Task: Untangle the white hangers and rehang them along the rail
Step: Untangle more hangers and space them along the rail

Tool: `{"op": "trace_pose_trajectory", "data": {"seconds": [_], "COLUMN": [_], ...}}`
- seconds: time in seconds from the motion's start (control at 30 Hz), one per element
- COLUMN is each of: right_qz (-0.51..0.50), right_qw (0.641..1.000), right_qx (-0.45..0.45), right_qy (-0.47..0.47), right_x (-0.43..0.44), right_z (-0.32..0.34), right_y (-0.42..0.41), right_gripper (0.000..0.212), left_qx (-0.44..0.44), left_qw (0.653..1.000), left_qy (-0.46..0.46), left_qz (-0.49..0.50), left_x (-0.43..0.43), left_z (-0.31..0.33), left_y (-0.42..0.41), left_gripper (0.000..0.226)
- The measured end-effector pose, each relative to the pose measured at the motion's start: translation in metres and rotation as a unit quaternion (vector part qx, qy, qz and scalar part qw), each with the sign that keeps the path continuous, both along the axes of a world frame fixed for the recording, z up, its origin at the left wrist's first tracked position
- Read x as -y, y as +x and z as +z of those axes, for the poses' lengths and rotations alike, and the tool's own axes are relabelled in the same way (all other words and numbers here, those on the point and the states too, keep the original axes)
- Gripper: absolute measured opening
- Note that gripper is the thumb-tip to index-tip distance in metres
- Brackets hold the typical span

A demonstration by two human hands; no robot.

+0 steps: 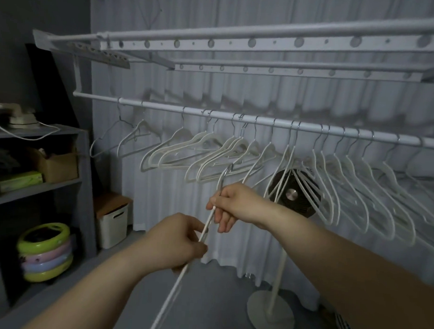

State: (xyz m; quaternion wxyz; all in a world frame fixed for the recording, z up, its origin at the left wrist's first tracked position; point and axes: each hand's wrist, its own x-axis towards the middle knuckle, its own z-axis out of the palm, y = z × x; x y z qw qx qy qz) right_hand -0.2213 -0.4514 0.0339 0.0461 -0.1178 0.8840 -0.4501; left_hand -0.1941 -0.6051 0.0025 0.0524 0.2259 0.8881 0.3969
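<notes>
White plastic bin stands on the floor, lower left of the rail. Below the rail, left hand and right hand fingers grip one thin metal-hooked hanger; curved white hangers hang along it.

- No text, label, brand, number or sign can be read anywhere in the dim view.
- The green rectangular box on the grey shelf shows no legible print.
- The brown cardboard box beside it is also without readable marks.
</notes>
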Motion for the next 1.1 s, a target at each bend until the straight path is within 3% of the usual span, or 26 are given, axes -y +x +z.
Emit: {"op": "trace_pose_trajectory", "data": {"seconds": [0.2, 0.27, 0.43, 0.6, 0.87, 1.1], "right_qz": [-0.005, -0.045, -0.121, -0.073, -0.025, -0.044], "right_qw": [0.999, 0.992, 0.893, 0.820, 0.795, 0.812], "right_qx": [-0.029, -0.075, -0.230, -0.240, -0.234, -0.243], "right_qy": [0.039, 0.092, 0.367, 0.514, 0.560, 0.528], "right_x": [-0.029, -0.047, -0.098, -0.120, -0.142, -0.146], "right_z": [0.007, 0.010, 0.019, 0.025, 0.019, 0.018], "right_y": [-0.032, -0.050, -0.107, -0.159, -0.195, -0.193], "right_gripper": [0.011, 0.021, 0.032, 0.041, 0.036, 0.030], "left_qx": [0.002, 0.004, -0.014, -0.039, -0.002, 0.011], "left_qw": [0.999, 0.999, 1.000, 0.997, 0.998, 0.992], "left_qy": [0.044, 0.044, 0.005, -0.066, -0.059, -0.117], "left_qz": [0.020, 0.015, 0.010, 0.009, -0.013, -0.041], "left_x": [-0.009, -0.015, -0.037, -0.054, -0.063, -0.050], "left_z": [0.001, 0.002, 0.017, 0.030, 0.023, 0.022], "left_y": [-0.034, -0.047, -0.090, -0.131, -0.158, -0.157], "left_gripper": [0.023, 0.028, 0.027, 0.022, 0.023, 0.017]}}
